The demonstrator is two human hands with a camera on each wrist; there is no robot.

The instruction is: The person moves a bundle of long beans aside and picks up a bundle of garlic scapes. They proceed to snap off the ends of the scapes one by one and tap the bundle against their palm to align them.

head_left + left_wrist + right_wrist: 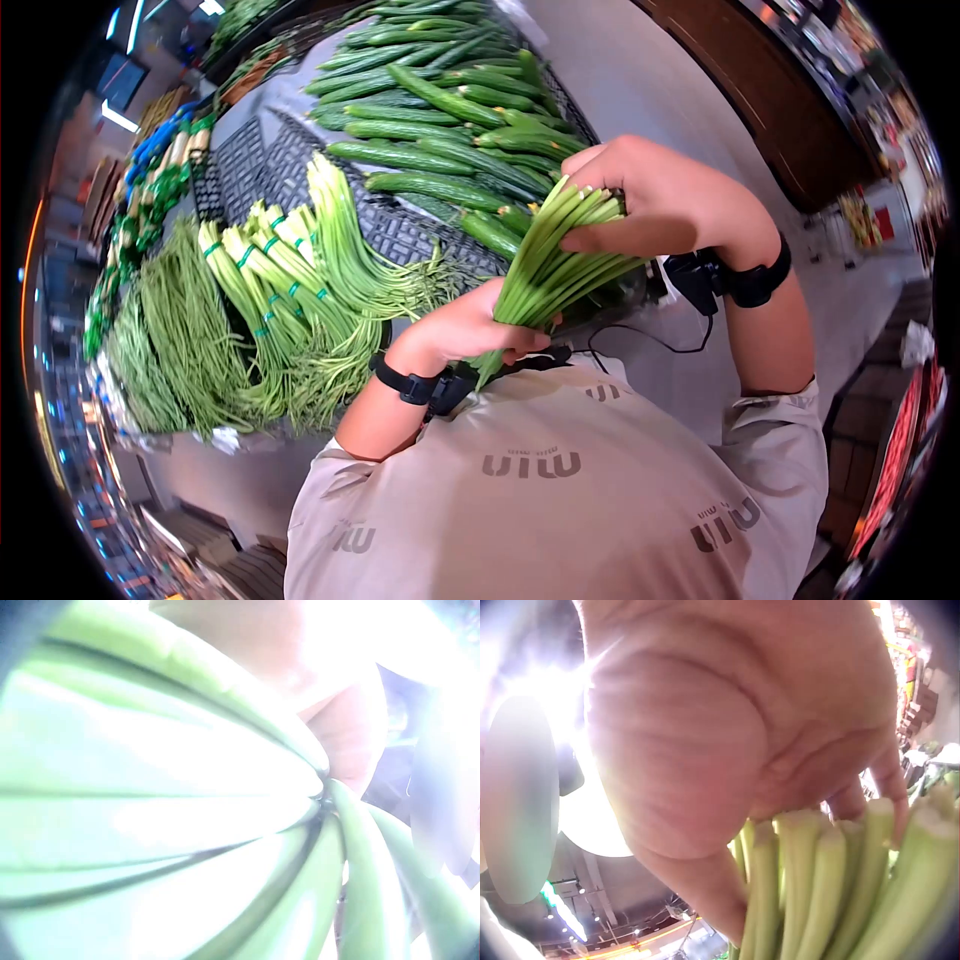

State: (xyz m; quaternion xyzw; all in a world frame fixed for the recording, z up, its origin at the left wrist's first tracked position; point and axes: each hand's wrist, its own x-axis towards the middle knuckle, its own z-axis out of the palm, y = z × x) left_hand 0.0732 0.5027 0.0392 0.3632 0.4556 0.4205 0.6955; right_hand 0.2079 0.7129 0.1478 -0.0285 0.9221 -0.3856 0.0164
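Beige short-sleeved shirt with dark lettering (530, 465), nearest. Black wrist straps (757, 279) on both arms. Both hands grip the loose bunch of slim green stalks (550, 255), held up in front of the shirt: left hand (470, 322) curled round the lower part, right hand (650, 195) pinching near the cut ends, thumb one side, fingers the other. Left wrist view overexposed. Beyond: long thin green beans (185, 315), beside pale-green stalk bundles with green ties (255, 260); black plastic lattice (240, 160); piled dark-green cucumbers (420, 130). Farther right, dark brown counter (750, 90).
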